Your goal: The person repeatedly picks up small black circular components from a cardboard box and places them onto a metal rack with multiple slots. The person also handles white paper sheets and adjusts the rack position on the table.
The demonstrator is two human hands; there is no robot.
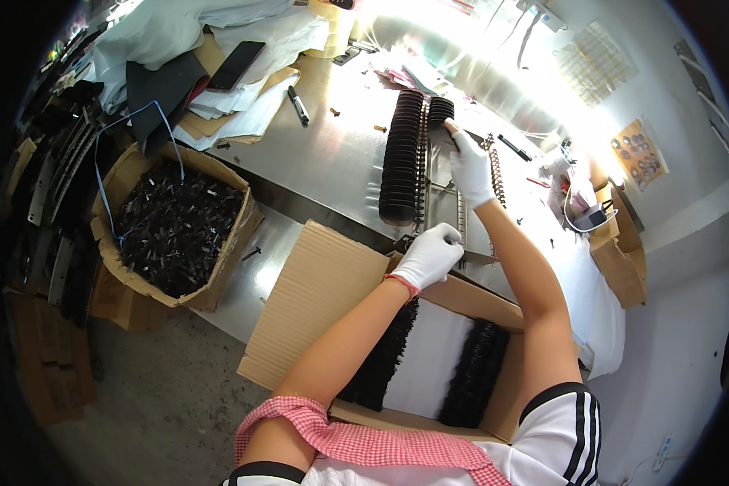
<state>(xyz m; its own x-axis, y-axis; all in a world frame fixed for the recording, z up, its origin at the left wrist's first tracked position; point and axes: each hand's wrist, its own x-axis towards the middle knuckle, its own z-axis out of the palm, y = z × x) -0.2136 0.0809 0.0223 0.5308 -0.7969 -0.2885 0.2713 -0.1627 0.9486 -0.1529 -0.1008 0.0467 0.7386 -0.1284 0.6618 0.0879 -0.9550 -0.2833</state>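
On the metal table stands a rack [421, 170] with spiral-like rows. A long column of dark, thin, round-edged pieces [400, 162] fills its left side. A shorter column of similar pieces [441, 108] sits at the far end of the neighbouring row. My right hand [471, 172], in a white glove with a fingertip bare, pinches a dark piece [439, 134] just below that short column. Near the rack's front end, my left hand [429, 257], also gloved, is closed with its fingertips together. Whatever it may hold is hidden.
Below my arms, an open cardboard box [316, 300] holds rows of black pieces and a white sheet. At left stands a carton [109, 235] full of small dark parts. A pen [298, 105], a phone [236, 66] and papers lie on the table's far left.
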